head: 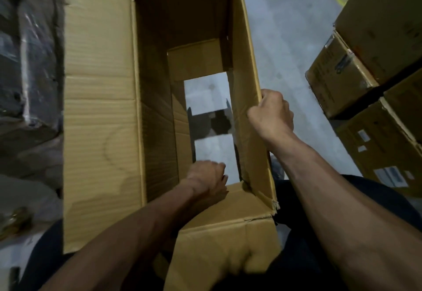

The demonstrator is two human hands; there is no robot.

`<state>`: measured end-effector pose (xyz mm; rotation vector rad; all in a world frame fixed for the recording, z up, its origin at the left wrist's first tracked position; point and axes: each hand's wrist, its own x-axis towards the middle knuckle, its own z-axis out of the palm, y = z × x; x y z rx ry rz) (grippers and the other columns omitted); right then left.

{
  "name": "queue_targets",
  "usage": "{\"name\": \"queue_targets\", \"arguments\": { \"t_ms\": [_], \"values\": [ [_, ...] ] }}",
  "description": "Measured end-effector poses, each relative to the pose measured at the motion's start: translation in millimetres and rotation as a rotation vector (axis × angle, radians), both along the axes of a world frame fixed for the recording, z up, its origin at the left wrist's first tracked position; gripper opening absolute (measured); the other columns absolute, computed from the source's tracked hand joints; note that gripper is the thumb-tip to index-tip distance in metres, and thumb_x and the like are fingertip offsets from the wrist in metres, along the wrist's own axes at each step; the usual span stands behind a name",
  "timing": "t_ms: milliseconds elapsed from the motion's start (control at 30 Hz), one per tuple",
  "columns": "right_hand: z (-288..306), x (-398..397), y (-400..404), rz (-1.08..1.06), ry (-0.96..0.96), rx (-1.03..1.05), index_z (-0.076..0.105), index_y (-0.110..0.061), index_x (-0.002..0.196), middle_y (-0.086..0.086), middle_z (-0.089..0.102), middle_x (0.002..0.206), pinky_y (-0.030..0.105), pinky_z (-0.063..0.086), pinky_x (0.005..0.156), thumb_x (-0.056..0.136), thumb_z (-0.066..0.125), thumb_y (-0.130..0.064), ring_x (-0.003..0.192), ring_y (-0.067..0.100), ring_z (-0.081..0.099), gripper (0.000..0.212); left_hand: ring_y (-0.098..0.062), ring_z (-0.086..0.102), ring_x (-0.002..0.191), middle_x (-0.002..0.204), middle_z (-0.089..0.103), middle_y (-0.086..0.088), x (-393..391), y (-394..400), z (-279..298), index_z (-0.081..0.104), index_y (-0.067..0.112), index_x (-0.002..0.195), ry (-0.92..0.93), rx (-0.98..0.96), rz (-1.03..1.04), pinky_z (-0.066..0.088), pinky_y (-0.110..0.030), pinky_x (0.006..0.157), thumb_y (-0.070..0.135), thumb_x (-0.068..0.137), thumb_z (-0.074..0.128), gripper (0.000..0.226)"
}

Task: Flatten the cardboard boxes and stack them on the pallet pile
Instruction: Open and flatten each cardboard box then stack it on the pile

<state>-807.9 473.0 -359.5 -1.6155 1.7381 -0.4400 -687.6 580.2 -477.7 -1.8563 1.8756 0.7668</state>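
Observation:
A tall brown cardboard box stands open in front of me, and I look down through it. Its bottom is partly open, so the grey floor shows through the gap between the lower flaps. My right hand grips the top edge of the box's right wall. My left hand reaches down inside the box near its close wall, fingers curled at the inner flap edge; whether they hold the flap is unclear. A wide flap lies folded out to the left.
Stacked brown cartons with labels rise on the right. Dark plastic-wrapped goods stand on the left. Grey concrete floor with a yellow mark lies beyond the box.

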Motion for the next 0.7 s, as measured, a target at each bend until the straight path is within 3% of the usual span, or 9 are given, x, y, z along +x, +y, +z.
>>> {"name": "queue_targets", "arguments": {
  "t_ms": [133, 267, 367, 467, 600, 700],
  "values": [
    [-0.1, -3.6, 0.1, -0.049, 0.027, 0.02, 0.06, -0.018, 0.104, 0.005, 0.062, 0.096, 0.033, 0.046, 0.068, 0.099, 0.055, -0.015, 0.087, 0.028, 0.062, 0.008, -0.025, 0.046, 0.133, 0.136, 0.057, -0.008, 16.1, -19.5, 49.5, 0.051, 0.019, 0.132, -0.174, -0.289, -0.044, 0.028, -0.048, 0.117, 0.047, 0.102, 0.033, 0.045],
    [-5.5, -7.1, 2.6, -0.098, 0.04, 0.043, 0.061, -0.016, 0.102, 0.004, 0.06, 0.09, 0.028, 0.038, 0.061, 0.099, 0.053, -0.013, 0.079, 0.025, 0.058, 0.009, -0.028, 0.01, 0.152, 0.16, 0.03, -0.006, 44.8, -26.1, 87.1, 0.04, 0.022, 0.147, -0.334, -0.47, 0.043, 0.0, -0.054, 0.122, 0.051, 0.1, 0.028, 0.057],
    [-9.6, -8.3, 7.2, -0.112, 0.029, 0.061, 0.061, -0.016, 0.102, 0.002, 0.057, 0.084, 0.026, 0.037, 0.058, 0.1, 0.053, -0.013, 0.07, 0.019, 0.054, 0.008, -0.03, -0.004, 0.153, 0.167, 0.005, -0.007, 70.3, -24.4, 101.4, 0.029, 0.022, 0.153, -0.361, -0.564, 0.176, -0.002, -0.056, 0.121, 0.05, 0.098, 0.036, 0.062],
    [-11.5, -8.9, 12.3, -0.116, 0.021, 0.077, 0.061, -0.017, 0.101, 0.005, 0.061, 0.089, 0.03, 0.044, 0.065, 0.099, 0.053, -0.013, 0.073, 0.022, 0.056, 0.008, -0.038, -0.009, 0.151, 0.165, -0.013, -0.01, 83.5, -22.0, 103.6, 0.005, 0.02, 0.158, -0.339, -0.573, 0.336, 0.001, -0.057, 0.12, 0.046, 0.097, 0.046, 0.078],
    [-13.7, -11.7, 16.1, -0.14, -0.03, 0.091, 0.06, -0.019, 0.098, 0.004, 0.06, 0.086, 0.029, 0.045, 0.063, 0.099, 0.054, -0.013, 0.07, 0.021, 0.055, 0.009, -0.042, 0.006, 0.15, 0.165, -0.002, -0.018, 89.4, -18.7, 106.8, -0.005, 0.011, 0.157, -0.211, -0.621, 0.586, 0.013, -0.054, 0.12, 0.033, 0.096, 0.054, 0.088],
    [-13.4, -13.1, 18.0, -0.178, -0.075, 0.098, 0.057, -0.02, 0.097, 0.0, 0.056, 0.082, 0.029, 0.045, 0.061, 0.098, 0.056, -0.012, 0.068, 0.017, 0.052, 0.008, -0.041, 0.044, 0.131, 0.147, 0.042, -0.02, 97.8, -23.4, 114.9, 0.033, 0.006, 0.144, -0.051, -0.558, 0.868, 0.041, -0.05, 0.103, 0.035, 0.091, 0.065, 0.069]
  ]
}}
